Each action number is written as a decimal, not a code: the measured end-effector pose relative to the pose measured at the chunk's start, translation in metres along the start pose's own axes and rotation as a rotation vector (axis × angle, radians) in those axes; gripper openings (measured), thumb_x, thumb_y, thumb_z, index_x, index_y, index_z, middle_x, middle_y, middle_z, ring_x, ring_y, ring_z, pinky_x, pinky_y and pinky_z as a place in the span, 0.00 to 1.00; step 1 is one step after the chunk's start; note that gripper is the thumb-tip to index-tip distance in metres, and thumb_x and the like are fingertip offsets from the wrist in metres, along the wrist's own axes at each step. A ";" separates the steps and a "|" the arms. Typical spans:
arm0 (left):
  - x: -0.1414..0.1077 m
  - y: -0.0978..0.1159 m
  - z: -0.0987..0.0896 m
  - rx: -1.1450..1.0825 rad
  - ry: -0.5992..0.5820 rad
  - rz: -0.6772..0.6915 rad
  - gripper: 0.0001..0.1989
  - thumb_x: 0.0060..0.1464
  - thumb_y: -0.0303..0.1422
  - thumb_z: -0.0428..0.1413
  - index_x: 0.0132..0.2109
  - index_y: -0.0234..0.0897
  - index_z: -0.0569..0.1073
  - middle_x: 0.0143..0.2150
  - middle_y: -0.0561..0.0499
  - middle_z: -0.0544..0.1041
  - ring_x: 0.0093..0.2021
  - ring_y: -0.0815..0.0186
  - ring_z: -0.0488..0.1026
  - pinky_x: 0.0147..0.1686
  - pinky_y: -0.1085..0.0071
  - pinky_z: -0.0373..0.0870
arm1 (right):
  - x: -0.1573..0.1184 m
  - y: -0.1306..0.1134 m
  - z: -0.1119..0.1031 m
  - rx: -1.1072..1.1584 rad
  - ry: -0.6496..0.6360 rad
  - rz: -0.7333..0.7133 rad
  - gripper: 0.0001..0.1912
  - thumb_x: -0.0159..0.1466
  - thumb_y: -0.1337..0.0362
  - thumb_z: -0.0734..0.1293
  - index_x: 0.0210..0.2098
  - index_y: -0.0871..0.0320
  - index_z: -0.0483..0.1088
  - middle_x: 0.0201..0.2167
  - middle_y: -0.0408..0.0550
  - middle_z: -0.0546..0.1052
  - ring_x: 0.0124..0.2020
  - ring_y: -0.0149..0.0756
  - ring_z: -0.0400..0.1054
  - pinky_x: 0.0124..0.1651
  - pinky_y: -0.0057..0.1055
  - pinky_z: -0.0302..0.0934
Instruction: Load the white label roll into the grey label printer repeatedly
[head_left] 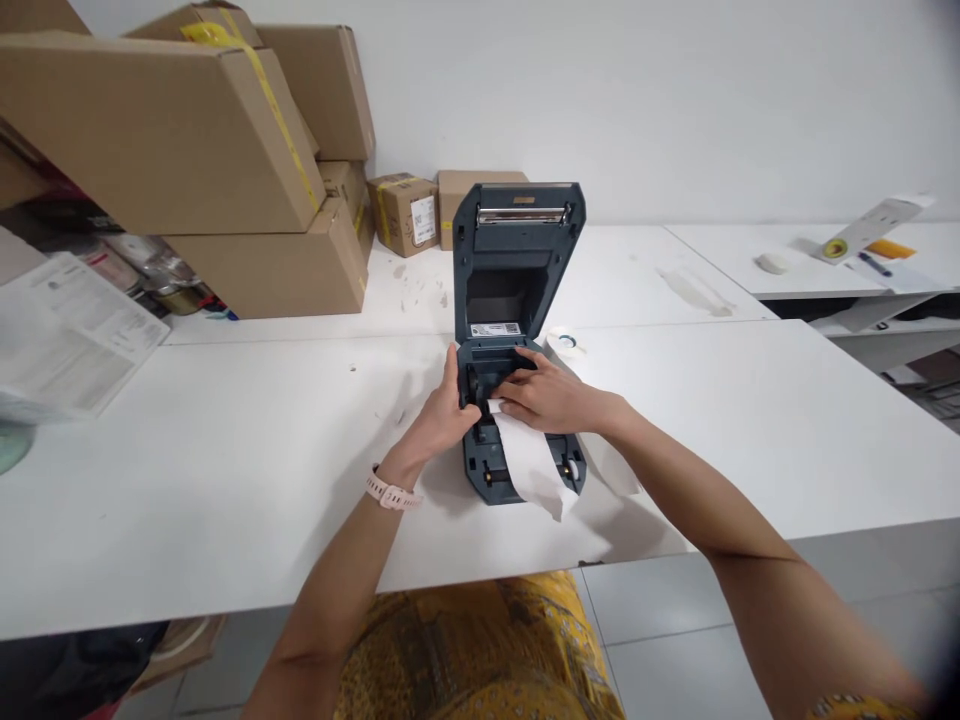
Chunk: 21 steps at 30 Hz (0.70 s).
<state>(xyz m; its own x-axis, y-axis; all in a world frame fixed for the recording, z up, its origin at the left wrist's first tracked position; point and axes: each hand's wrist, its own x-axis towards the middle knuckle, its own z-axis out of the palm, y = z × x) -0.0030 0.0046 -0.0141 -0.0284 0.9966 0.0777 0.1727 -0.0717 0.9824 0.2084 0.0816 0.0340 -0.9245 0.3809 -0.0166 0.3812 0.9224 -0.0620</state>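
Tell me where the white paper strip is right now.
In the head view, the paper strip runs from under the right hand across the open printer, its loose end just past the printer's near edge.

Head view, clock positions from centre. At centre I register a dark blue-grey printer (547,285), a plain white paper strip (529,460) and a silver bar (523,215). 7 o'clock: pale pink watch band (394,494) with dark slots. 6 o'clock: mustard-yellow garment (480,655), mottled brown, small pale motifs. 10 o'clock: brown cartons (150,140), bright yellow tape (281,120). 9 o'clock: pale green object (11,445). Between 2 and 3: orange item (890,248), dark blue pen (874,264). Tabletop (225,480): white. 5 o'clock: light grey tiles (667,600), darker joint lines.
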 end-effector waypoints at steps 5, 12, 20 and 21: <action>-0.001 0.001 -0.002 0.003 -0.072 -0.061 0.57 0.49 0.27 0.59 0.79 0.42 0.36 0.62 0.39 0.76 0.51 0.59 0.77 0.51 0.62 0.74 | 0.001 0.001 -0.003 0.069 -0.042 -0.007 0.19 0.71 0.63 0.62 0.58 0.61 0.73 0.42 0.57 0.84 0.49 0.48 0.78 0.72 0.58 0.46; -0.002 0.005 -0.004 -0.015 -0.169 -0.089 0.56 0.56 0.30 0.57 0.78 0.42 0.27 0.78 0.38 0.54 0.71 0.53 0.63 0.70 0.52 0.59 | -0.022 0.025 -0.028 0.723 0.010 -0.107 0.24 0.71 0.54 0.65 0.63 0.56 0.70 0.55 0.56 0.79 0.52 0.45 0.74 0.57 0.45 0.64; -0.005 0.012 -0.004 -0.002 -0.166 -0.147 0.51 0.61 0.32 0.55 0.78 0.44 0.28 0.80 0.40 0.50 0.75 0.52 0.58 0.74 0.47 0.52 | -0.123 0.082 0.010 1.361 1.023 0.150 0.24 0.55 0.38 0.74 0.43 0.45 0.75 0.30 0.45 0.78 0.30 0.39 0.72 0.34 0.37 0.69; -0.005 0.011 -0.003 -0.007 -0.165 -0.145 0.51 0.61 0.32 0.54 0.78 0.44 0.28 0.80 0.40 0.50 0.75 0.52 0.59 0.74 0.47 0.53 | -0.131 0.085 0.017 1.379 1.045 0.189 0.24 0.55 0.37 0.74 0.42 0.44 0.75 0.30 0.44 0.78 0.31 0.39 0.72 0.34 0.35 0.68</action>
<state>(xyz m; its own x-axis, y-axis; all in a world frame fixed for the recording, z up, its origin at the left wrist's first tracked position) -0.0044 -0.0014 -0.0035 0.1088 0.9897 -0.0927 0.1713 0.0731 0.9825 0.3614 0.1089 0.0138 -0.2657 0.8580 0.4397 -0.3255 0.3495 -0.8786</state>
